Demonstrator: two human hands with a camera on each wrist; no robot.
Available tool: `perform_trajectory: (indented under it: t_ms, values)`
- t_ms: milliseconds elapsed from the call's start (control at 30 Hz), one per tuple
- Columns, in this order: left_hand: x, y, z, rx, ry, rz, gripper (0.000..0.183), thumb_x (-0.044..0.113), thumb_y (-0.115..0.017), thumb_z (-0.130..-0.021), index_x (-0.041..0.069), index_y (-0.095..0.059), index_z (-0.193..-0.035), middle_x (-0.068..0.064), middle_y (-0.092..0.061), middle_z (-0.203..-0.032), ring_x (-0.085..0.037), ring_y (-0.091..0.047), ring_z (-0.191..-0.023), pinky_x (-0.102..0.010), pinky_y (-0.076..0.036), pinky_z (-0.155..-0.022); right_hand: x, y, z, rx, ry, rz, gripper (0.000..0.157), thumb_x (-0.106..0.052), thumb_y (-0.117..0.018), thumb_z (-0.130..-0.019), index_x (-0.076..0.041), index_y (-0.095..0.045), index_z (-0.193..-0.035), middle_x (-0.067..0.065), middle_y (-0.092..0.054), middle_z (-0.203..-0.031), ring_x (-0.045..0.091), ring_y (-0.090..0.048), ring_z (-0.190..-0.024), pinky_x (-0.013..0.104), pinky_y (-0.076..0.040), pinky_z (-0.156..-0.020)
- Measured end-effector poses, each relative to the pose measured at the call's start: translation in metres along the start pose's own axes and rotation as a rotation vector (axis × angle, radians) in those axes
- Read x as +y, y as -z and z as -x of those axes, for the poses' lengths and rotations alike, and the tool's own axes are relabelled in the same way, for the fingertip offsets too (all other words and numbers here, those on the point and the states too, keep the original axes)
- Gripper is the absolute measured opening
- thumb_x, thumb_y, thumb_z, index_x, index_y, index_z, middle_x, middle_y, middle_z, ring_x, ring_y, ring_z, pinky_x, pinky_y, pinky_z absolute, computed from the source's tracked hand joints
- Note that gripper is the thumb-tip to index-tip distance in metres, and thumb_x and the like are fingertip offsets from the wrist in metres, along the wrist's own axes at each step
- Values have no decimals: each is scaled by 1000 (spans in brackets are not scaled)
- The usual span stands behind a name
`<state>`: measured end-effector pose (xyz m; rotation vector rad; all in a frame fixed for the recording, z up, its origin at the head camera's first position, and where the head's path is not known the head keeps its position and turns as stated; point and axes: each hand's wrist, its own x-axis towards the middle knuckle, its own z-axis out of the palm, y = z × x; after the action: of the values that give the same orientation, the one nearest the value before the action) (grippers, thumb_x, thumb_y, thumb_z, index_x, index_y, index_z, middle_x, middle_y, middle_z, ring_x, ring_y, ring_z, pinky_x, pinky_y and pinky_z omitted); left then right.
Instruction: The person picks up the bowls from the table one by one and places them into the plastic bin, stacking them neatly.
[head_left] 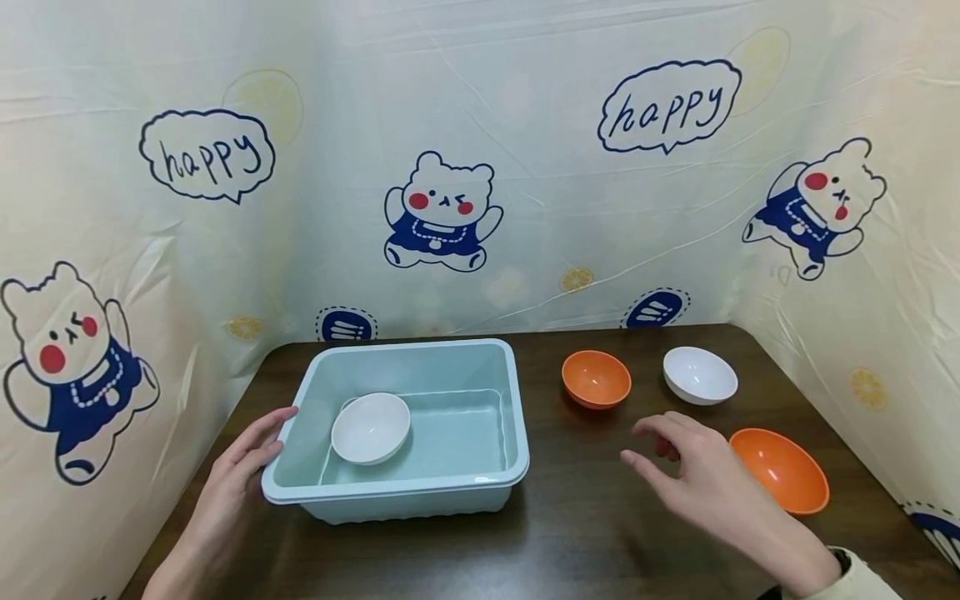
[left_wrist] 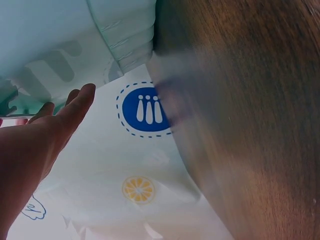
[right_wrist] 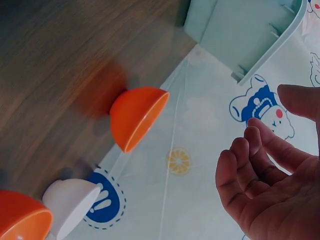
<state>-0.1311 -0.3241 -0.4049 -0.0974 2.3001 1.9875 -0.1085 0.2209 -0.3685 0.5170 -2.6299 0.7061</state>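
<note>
A light blue-green plastic basin [head_left: 420, 487] stands on the dark table, with a white bowl [head_left: 371, 429] inside it toward the left. My left hand [head_left: 236, 475] is at the basin's left rim, its fairly straight fingers touching the outside edge. From the left wrist, the fingers [left_wrist: 75, 107] show against the basin's side wall. My right hand [head_left: 701, 467] hovers over the table right of the basin, fingers loosely bent, thumb apart, holding nothing. Just beyond it is a small orange bowl [head_left: 596, 379]; a larger orange bowl [head_left: 780, 471] lies partly behind the wrist.
At the back right sits another white bowl [head_left: 700, 375], beside the small orange one. A printed sheet [head_left: 555, 208] with bears and lettering hangs behind the table [head_left: 570, 533] and along both sides.
</note>
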Motion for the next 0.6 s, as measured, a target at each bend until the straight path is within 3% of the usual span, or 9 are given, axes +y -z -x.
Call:
perform_trajectory:
  t_ms: [267,600]
  values:
    - [2,0,-2,-6,-32,-5,53,40,-43,-114,20,-36,-163,-18,-13,-173,-35,-24,-149,-23,-51,-89,9,6,4,48,-5,4,25,-17,-90,-84,-18,-74,-103,-14,-55,-82,8,-51,-74,27,-48,-62]
    - [2,-1,0,1,-19,-13,51,36,-41,-115,17,-34,-163,-18,-12,-173,-42,-18,-152,-21,-49,-87,30,15,10,67,-68,35,26,-21,-90,-85,-17,-74,-105,-10,-62,-87,12,-55,-78,29,-50,-65]
